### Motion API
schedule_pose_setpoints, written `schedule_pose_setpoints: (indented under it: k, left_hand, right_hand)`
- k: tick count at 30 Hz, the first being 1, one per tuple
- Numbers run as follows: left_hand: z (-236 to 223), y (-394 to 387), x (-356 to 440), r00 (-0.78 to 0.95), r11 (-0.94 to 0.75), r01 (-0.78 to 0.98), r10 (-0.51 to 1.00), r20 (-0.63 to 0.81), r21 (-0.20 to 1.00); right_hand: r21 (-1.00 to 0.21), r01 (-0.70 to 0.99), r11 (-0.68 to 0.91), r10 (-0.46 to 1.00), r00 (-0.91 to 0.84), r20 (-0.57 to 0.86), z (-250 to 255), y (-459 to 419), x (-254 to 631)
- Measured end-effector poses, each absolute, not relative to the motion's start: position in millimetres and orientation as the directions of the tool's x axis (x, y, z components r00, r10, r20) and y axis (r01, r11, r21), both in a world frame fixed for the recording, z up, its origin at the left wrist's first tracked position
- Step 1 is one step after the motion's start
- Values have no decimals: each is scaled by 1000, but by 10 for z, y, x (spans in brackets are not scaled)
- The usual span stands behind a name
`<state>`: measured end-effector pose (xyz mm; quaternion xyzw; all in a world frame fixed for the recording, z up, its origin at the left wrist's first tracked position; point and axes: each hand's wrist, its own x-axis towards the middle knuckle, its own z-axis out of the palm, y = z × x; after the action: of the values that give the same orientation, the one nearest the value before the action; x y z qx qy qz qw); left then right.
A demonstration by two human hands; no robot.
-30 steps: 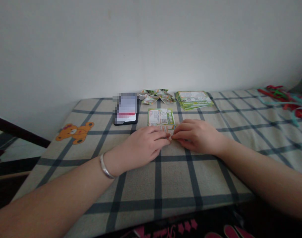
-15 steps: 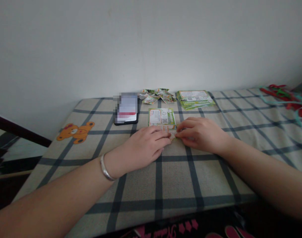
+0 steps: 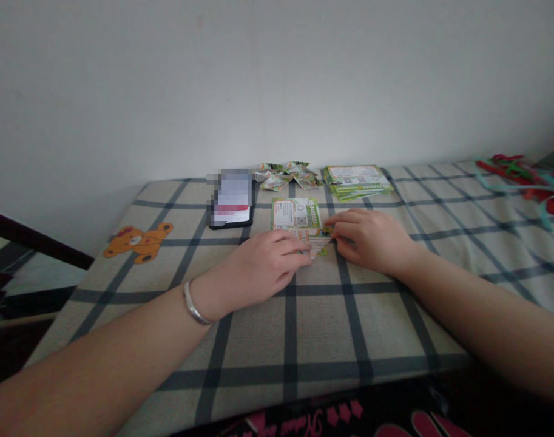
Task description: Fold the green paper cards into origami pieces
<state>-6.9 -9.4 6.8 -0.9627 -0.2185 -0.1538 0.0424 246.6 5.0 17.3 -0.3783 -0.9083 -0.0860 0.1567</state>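
"Two hands are yours here, both at the printed sheet [image 3: 295, 213] on the checked tablecloth [image 3: 253, 340]. Where exactly does the sheet lie?"

"It lies in the middle, its far half flat and showing, while your fingers cover part of its near end."

"And your left hand [image 3: 272, 264], with the bangle [image 3: 195, 303] on its wrist?"

"You rest it palm down, fingertips over the near end of the sheet. Whether your thumb and fingers close on the paper, I cannot tell; they hide it."

"Your right hand [image 3: 368, 240], then?"

"You pinch the sheet's near right part between thumb and forefinger, and the paper there slants between your two hands."

"What else do you have around you?"

"Just beyond the sheet, you have a cluster of folded paper pieces [image 3: 288, 176]. To their left is a phone [image 3: 233, 206]; to their right, a stack of similar sheets [image 3: 356, 182]. An orange bear shape [image 3: 140, 243] lies at the left, and red, green and pale blue ribbons [image 3: 531, 182] lie at the far right."
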Motion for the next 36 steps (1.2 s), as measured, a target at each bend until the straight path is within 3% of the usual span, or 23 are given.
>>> schedule_pose_setpoints:
  k: [3,10,18,26,36]
  left_hand:
    - [57,-82,-83,853,-906,423,403,332,16]
    - [48,-57,-102,856,-916,401,385,345,26]
    - [109,-100,-72,834,-870,490,446,324,-63]
    - [73,-49,-95,762,-807,582,500,411,-98]
    - [53,-55,-92,708,-752,659,608,358,-27]
  right_hand:
    - [30,711,703,654,-662,367,134,80,2467]
    - [-125,698,705,692,-638,338,119,173,2487]
    - [-113,666,737,653,-661,369,137,148,2469]
    - [-143,686,713,680,-628,380,131,95,2468]
    - [-148,405,902,431,-850,304,167,39,2416]
